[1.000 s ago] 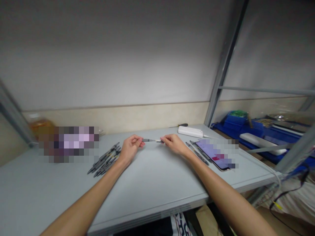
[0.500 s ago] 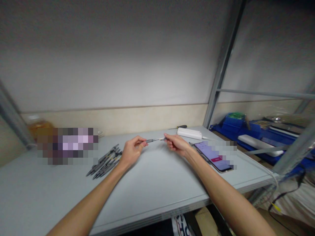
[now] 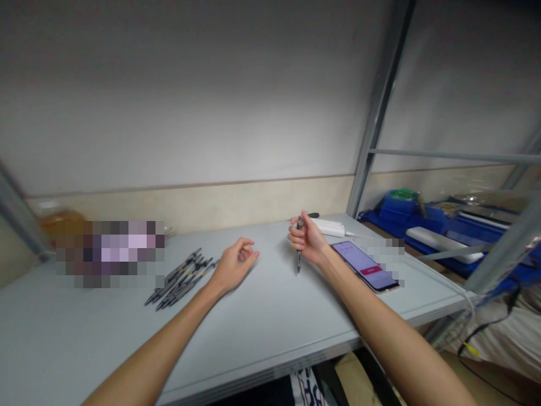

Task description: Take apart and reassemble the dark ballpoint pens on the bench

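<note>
right hand (image 3: 307, 241) is closed in a fist around a grey pen (image 3: 298, 263), pen roughly upright, top end poking out above the thumb, lower end pointing down at the table (image 3: 262, 332) just under the hand. can't tell if the tip touches the surface or hangs just above it. left hand (image 3: 235, 266) is empty, palm turned up and inward, fingers loosely curled but closed on nothing, hovering low over the table or resting on it, can't tell which. the two hands are apart, with a bare strip of table between them. pile of pens (image 3: 181, 277) lies on the table just to the left of the left hand, dark grey, all lying roughly the same diagonal way, not touched by either hand. phone (image 3: 366, 265) lies flat just to the right of the right wrist, screen lit, partly pixelated at its far edge. white block (image 3: 332, 227) sits just beyond the right hand, near the wall (image 3: 211, 113), with a black-handled screwdriver (image 3: 313, 215) behind it. metal post (image 3: 376, 113) rises further right of the right hand, blue bins (image 3: 401, 206) beyond it. both forearms are bare and reach in from the bottom edge.
</note>
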The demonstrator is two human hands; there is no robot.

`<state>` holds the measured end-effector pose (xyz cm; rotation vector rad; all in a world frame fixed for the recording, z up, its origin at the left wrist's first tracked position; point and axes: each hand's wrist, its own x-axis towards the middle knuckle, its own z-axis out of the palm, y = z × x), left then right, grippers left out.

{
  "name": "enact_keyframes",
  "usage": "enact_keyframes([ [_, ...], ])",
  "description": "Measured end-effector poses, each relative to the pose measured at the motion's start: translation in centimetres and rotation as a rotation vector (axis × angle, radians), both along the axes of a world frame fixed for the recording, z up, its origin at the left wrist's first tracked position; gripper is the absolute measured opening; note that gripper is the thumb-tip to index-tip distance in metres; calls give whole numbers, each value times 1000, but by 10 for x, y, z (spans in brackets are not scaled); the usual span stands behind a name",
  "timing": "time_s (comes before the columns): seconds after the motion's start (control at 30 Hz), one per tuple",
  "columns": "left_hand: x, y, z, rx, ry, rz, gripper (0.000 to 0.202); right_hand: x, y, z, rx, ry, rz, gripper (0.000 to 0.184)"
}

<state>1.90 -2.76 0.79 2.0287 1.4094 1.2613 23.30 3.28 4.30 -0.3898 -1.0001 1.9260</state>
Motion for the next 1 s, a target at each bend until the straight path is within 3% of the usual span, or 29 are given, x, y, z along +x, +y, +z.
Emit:
enact_keyframes([
  [0.1, 0, 1, -3, -3, 53, -4, 22, 6, 1, 1, -62, 5, 14, 35],
  [0.3, -1, 0, -2, -14, 142, 0, 14, 9, 2, 3, -73, -28, -104, 31],
  [0.6, -2, 0, -5, 7, 219, -12, 18, 7, -2, 7, -134, 12, -55, 33],
  [1.0, 0, -3, -2, -49, 242, -46, 12, 6, -3, 8, -93, -23, -55, 36],
])
